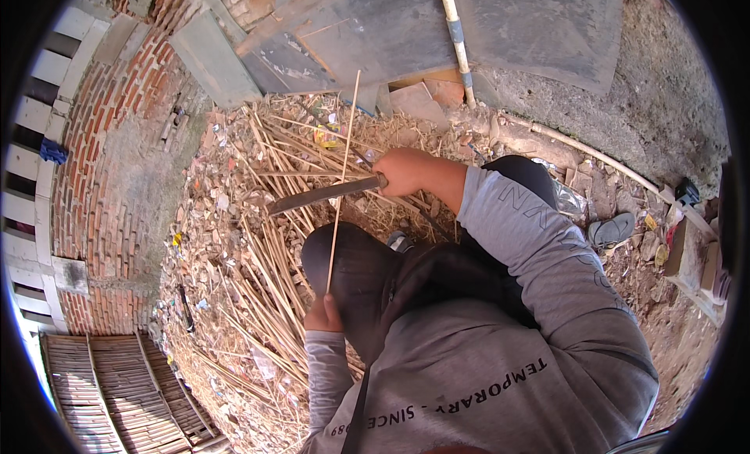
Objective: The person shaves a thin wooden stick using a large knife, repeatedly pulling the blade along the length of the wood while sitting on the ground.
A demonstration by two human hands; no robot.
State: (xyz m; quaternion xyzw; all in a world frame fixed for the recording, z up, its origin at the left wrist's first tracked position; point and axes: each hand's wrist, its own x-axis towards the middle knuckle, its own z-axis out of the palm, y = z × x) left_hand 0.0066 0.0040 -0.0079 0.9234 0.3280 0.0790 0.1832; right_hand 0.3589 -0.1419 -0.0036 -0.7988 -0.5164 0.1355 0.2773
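My left hand is closed round the lower end of a thin, pale bamboo stick, beside my left knee. The stick slants up and away, its far end free in the air. In my right hand is a machete with a dark, broad blade pointing left; my fingers hide its handle. Blade and stick cross about midway along the stick, though whether they touch I cannot tell. Below them, many long bamboo sticks lie in a loose pile on the ground to the left of my legs.
Rubble and litter cover the ground. A brick wall rises on the left, with a bamboo-slat panel nearer. Grey boards and a pale pipe stand at the far side. A grey sandal lies on the right.
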